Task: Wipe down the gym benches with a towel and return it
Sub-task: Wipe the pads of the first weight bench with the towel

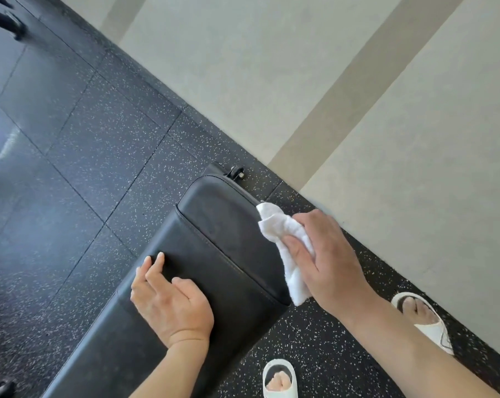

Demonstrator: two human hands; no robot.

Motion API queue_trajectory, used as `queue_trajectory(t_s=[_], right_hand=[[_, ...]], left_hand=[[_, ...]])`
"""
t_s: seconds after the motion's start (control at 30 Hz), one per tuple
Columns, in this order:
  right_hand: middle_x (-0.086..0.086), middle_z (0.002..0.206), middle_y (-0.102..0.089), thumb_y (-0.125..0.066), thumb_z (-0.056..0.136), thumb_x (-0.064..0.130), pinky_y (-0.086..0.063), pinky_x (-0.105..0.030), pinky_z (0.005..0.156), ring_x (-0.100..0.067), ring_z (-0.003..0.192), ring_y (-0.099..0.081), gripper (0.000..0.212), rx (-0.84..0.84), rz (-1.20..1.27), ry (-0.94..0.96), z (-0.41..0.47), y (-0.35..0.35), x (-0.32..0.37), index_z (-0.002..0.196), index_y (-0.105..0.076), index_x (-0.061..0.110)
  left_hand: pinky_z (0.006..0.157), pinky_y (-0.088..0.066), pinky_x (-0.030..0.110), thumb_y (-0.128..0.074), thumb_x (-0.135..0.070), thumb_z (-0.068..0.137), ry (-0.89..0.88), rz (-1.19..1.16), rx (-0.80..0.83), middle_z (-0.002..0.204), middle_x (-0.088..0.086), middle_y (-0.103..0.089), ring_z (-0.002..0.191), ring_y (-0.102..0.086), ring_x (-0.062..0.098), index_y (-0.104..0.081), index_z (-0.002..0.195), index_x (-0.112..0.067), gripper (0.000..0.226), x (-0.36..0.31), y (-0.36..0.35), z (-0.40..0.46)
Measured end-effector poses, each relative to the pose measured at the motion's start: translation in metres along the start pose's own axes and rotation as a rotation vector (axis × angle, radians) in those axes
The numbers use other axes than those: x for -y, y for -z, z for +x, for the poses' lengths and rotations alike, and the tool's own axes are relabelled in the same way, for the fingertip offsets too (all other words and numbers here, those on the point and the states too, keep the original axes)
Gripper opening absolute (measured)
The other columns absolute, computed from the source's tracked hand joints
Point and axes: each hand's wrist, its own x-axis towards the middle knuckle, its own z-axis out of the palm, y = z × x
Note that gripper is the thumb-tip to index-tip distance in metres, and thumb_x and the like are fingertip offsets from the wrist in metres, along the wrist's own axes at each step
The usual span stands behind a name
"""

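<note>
A black padded gym bench (214, 242) runs from the bottom left up to the middle of the head view. My right hand (326, 259) presses a crumpled white towel (286, 242) against the bench's right side edge, with fingers and thumb curled round the cloth. My left hand (168, 300) rests on the bench's left part, fingers fairly straight and reaching over the left edge, holding nothing.
Black speckled rubber floor tiles (94, 156) surround the bench. A pale wall (358, 96) runs close along the right. The bench's small wheel (237, 172) sits at its far end. My feet in white slides (280, 380) stand right of the bench. Dark equipment (10, 21) sits top left.
</note>
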Motion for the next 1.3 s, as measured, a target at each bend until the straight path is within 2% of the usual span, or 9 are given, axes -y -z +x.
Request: queue_trajectory(t_s=[0.2, 0.43, 0.57, 0.67, 0.83, 0.93, 1.07, 1.2, 1.3], right_hand=[[-0.001, 0.1, -0.057, -0.045, 0.103, 0.036, -0.046, -0.043, 0.072, -0.027, 0.088, -0.051, 0.026, -0.171, -0.345, -0.023, 0.02, -0.021, 0.035, 0.104, -0.058, 0.014], [-0.006, 0.111, -0.058, -0.044, 0.105, 0.036, -0.038, -0.043, 0.075, -0.031, 0.099, -0.054, 0.026, -0.286, -0.548, -0.023, 0.067, -0.06, 0.071, 0.113, -0.057, 0.015], [-0.005, 0.108, -0.06, -0.05, 0.103, 0.036, -0.041, -0.042, 0.075, -0.03, 0.095, -0.054, 0.026, -0.365, -0.606, 0.027, 0.028, -0.072, 0.076, 0.11, -0.061, 0.014], [-0.004, 0.101, -0.061, -0.054, 0.102, 0.036, -0.041, -0.041, 0.072, -0.029, 0.091, -0.055, 0.024, -0.394, -0.637, 0.113, -0.028, -0.092, 0.073, 0.102, -0.064, 0.014], [-0.003, 0.101, -0.063, -0.052, 0.107, 0.037, -0.046, -0.044, 0.076, -0.029, 0.094, -0.054, 0.03, -0.53, -0.379, 0.163, -0.092, -0.117, 0.057, 0.1, -0.068, 0.013], [-0.007, 0.102, -0.059, -0.048, 0.108, 0.037, -0.044, -0.039, 0.082, -0.029, 0.093, -0.051, 0.035, -0.674, -0.193, 0.062, -0.091, -0.11, 0.044, 0.104, -0.066, 0.007], [-0.008, 0.108, -0.054, -0.06, 0.1, 0.022, -0.043, -0.035, 0.086, -0.026, 0.098, -0.05, 0.02, -0.856, 0.035, -0.186, -0.055, -0.087, 0.028, 0.108, -0.06, 0.004], [-0.005, 0.109, -0.054, -0.059, 0.1, 0.024, -0.043, -0.033, 0.088, -0.024, 0.1, -0.052, 0.019, -0.914, 0.178, -0.237, -0.038, -0.084, 0.022, 0.108, -0.059, 0.006], [-0.003, 0.11, -0.052, -0.055, 0.102, 0.025, -0.041, -0.026, 0.09, -0.02, 0.1, -0.051, 0.019, -0.956, 0.267, -0.227, -0.065, -0.104, 0.025, 0.111, -0.055, 0.007]], left_hand=[[0.118, -0.029, 0.062, -0.039, -0.019, 0.09, -0.008, -0.013, 0.057, 0.148, 0.022, -0.05, 0.138, -0.044, 0.048, -0.056, 0.137, -0.003, 0.053, -0.005, 0.008, 0.001], [0.125, -0.017, 0.054, -0.036, -0.021, 0.094, -0.001, -0.032, 0.106, 0.154, 0.013, -0.044, 0.149, -0.034, 0.036, -0.053, 0.144, -0.01, 0.054, -0.002, 0.013, 0.0], [0.125, -0.014, 0.055, -0.046, -0.014, 0.099, 0.015, -0.042, 0.127, 0.157, 0.011, -0.041, 0.151, -0.031, 0.036, -0.05, 0.147, -0.012, 0.048, 0.0, 0.013, -0.001], [0.127, -0.012, 0.055, -0.047, -0.021, 0.098, 0.008, -0.058, 0.132, 0.158, 0.01, -0.04, 0.152, -0.029, 0.035, -0.05, 0.148, -0.014, 0.051, 0.002, 0.012, -0.001], [0.128, -0.009, 0.054, -0.043, -0.051, 0.087, -0.022, -0.067, 0.151, 0.158, 0.006, -0.039, 0.153, -0.026, 0.031, -0.048, 0.149, -0.018, 0.07, 0.005, 0.011, -0.001], [0.128, -0.008, 0.058, -0.043, -0.057, 0.086, -0.095, -0.064, 0.161, 0.162, -0.001, -0.036, 0.155, -0.022, 0.03, -0.045, 0.152, -0.023, 0.074, 0.01, 0.011, -0.003], [0.126, -0.007, 0.067, -0.041, -0.05, 0.093, -0.241, -0.056, 0.19, 0.165, -0.011, -0.033, 0.158, -0.018, 0.025, -0.044, 0.154, -0.039, 0.062, 0.012, 0.01, -0.007], [0.127, -0.016, 0.061, -0.04, -0.025, 0.1, -0.528, -0.077, 0.202, 0.166, -0.003, -0.037, 0.157, -0.024, 0.028, -0.046, 0.157, -0.035, 0.059, 0.011, 0.013, -0.008], [0.124, -0.021, 0.063, -0.039, -0.019, 0.098, -0.773, -0.1, 0.267, 0.166, 0.0, -0.037, 0.157, -0.024, 0.031, -0.046, 0.158, -0.03, 0.061, 0.013, 0.017, -0.007]])
